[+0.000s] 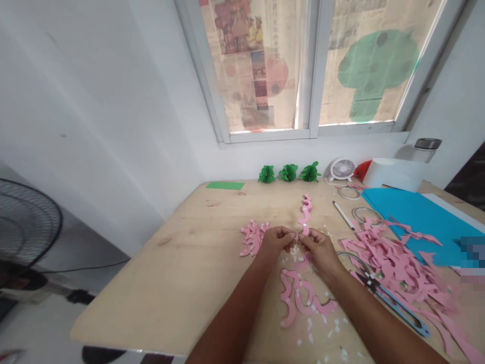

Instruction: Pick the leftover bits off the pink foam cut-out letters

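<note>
My right hand (pixel 317 246) pinches the near end of a wavy pink paper strip (pixel 304 215), which stretches away from me over the table. Close beside it, the thumb and fingers of my left hand (pixel 277 239) are pressed together at that same end; what they hold is too small to make out. A pile of curved pink paper pieces (pixel 252 236) lies just left of my left hand. Between my forearms are more curved pink pieces (pixel 303 296), some with small white patches. Tiny white scraps (pixel 309 328) are scattered around them.
Pink paper offcuts (pixel 401 258) heap up at right, by a blue-handled cutting tool (pixel 401 306), tape rings (pixel 367 215), a white pen (pixel 343 215) and blue sheets (pixel 428 217). Green paper ornaments (pixel 289 173), a green strip (pixel 225 186) and a small white fan (pixel 342 169) stand or lie behind.
</note>
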The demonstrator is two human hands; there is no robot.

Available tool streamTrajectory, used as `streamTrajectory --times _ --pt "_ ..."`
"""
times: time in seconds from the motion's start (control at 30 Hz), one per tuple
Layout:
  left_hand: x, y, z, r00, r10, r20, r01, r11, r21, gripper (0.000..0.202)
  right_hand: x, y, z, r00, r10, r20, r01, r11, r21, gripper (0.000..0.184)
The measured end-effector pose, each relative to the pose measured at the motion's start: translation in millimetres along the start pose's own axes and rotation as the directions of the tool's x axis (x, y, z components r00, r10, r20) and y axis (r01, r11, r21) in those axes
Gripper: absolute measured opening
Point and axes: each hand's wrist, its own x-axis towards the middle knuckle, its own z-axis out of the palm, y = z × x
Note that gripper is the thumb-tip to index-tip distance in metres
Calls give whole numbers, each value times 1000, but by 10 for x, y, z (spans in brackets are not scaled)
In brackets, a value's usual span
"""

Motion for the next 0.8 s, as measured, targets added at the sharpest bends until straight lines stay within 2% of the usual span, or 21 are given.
streamTrajectory --times 0.53,0.8 --pt "-18 36 27 998 -55 4 56 993 -100 29 28 -22 -14 998 53 25 -56 994 99 20" --pt "1 40 26 997 -75 0 75 993 -95 30 11 -44 5 998 54 20 -56 990 126 20"
